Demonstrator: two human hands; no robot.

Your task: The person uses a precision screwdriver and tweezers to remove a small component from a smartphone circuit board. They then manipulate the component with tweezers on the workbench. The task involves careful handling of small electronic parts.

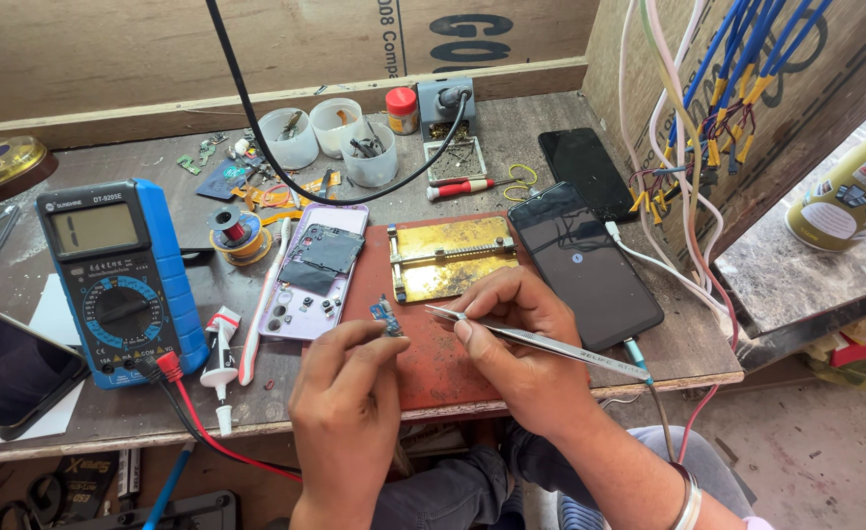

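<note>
A small blue circuit board (386, 316) is pinched between the thumb and fingers of the left hand (347, 393), just above the red-brown rubber work mat (433, 373) that lies on the grey, scuffed worktop (541, 132). A pair of slim silver metal tweezers (541, 344) is gripped by the closed fingers of the right hand (516, 339), its tips pointing towards the small board and lying just beside it.

As a judgement of progress, the disassembly appears well along: a lilac smartphone with its back removed (310, 275) lies open to the left of the mat, its internals exposed, and the small board seems to have been taken out of it. Refitting and closing are judged still to be done, since the phone is uncovered and a gold-coloured metal board clamp (450, 257) stands empty on the mat.

By count, three phones with dark screens are seen: one (585, 263) beside the right hand with a white cable plugged in, one (588, 172) behind it, and one (11, 368) at the left edge. Three white plastic cups (330, 132) with small parts stand at the back. One blue digital multimeter (119, 280) with red and black leads, one spool of copper wire (237, 233), one red-handled screwdriver (462, 187) and one small white tube (221, 358) are also present.
</note>
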